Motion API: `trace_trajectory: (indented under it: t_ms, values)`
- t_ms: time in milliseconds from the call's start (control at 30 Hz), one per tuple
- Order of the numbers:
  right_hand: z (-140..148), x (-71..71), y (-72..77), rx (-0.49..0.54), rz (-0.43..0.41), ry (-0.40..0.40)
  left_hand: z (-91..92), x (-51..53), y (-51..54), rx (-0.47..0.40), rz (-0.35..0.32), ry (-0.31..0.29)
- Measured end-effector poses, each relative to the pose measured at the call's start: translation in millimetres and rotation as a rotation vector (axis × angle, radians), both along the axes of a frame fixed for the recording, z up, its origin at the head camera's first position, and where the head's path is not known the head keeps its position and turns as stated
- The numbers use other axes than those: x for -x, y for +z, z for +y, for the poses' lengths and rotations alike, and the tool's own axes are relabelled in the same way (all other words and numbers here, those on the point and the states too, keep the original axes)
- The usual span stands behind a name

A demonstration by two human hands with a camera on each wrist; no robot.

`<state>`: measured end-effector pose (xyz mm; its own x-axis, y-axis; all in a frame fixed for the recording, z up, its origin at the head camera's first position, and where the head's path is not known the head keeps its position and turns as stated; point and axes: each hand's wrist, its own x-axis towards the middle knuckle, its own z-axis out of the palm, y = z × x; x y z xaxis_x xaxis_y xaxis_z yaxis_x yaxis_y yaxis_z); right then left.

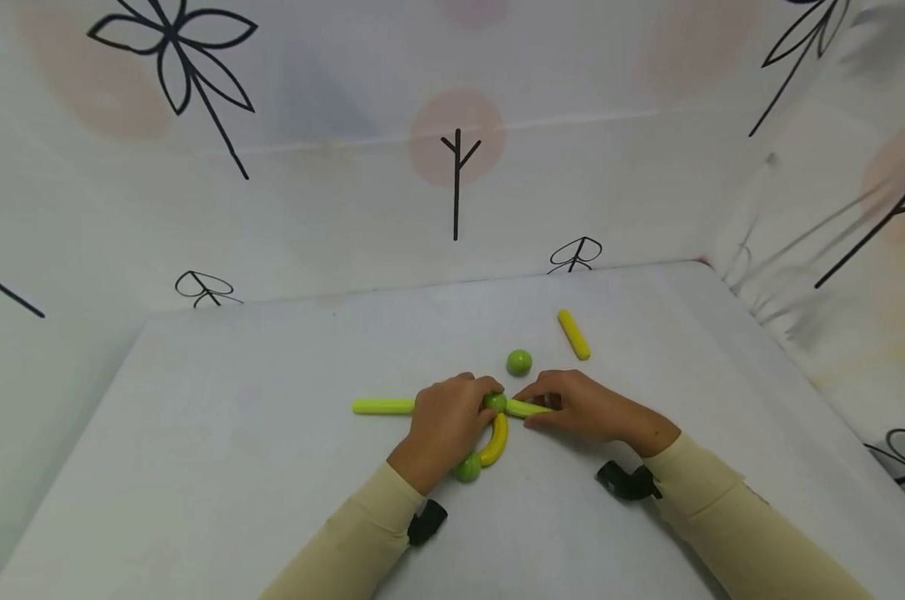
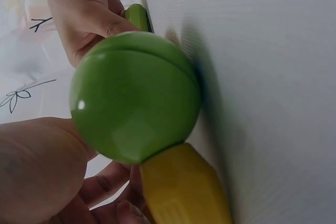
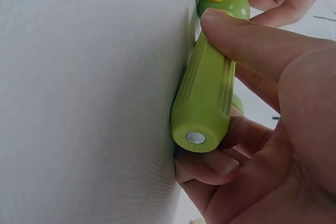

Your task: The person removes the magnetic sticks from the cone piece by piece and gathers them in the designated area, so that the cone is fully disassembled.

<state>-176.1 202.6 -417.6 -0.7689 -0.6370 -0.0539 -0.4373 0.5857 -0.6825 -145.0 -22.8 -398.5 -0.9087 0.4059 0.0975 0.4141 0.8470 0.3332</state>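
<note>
Nearest the camera are two pale yellow sleeves (image 1: 347, 533), each with a small black device (image 1: 427, 523) at the wrist. Beyond them both hands meet low over the white worktop (image 1: 257, 500). The left hand (image 1: 448, 425) is closed round a middle green ball (image 1: 495, 402), thumb and fingertips on it. The right hand (image 1: 580, 408) pinches a light green rod (image 1: 527, 409), thumb on one side and fingers curled on the other; the rod's far end meets that ball, and its near end shows a silvery disc (image 3: 196, 138) in the right wrist view. A curved yellow piece (image 1: 496, 442) runs from the middle ball to a lower green ball (image 1: 467, 468), touching both. Left of the left hand, a second light green rod (image 1: 383, 407) sticks out; the hand hides its inner end. Farther back lie a loose green ball (image 1: 519, 362) and, to its right, a yellow rod (image 1: 574, 334)
</note>
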Motion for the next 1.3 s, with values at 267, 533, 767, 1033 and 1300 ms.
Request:
trace_trajectory:
  t_ms: [267,533,767,1033,1300]
  values:
    - [2,0.3,0.9,-0.01,-0.026,0.014,-0.9,-0.1,1.0,-0.023,-0.013,-0.004]
    - [6,1.5,2.5,0.005,-0.048,0.034,0.7,-0.4,2.5,-0.03,-0.029,-0.009]
    - [11,4.4,1.1,0.063,-0.087,0.019,0.1,0.6,0.9,-0.027,-0.03,-0.002]
    - [22,5.1,19.1,0.086,0.156,-0.277,0.9,0.6,2.3,-0.025,-0.068,0.006]
    - [46,16.6,30.1,-0.045,0.098,-0.522,-0.6,-0.2,2.0,-0.028,-0.056,0.016]
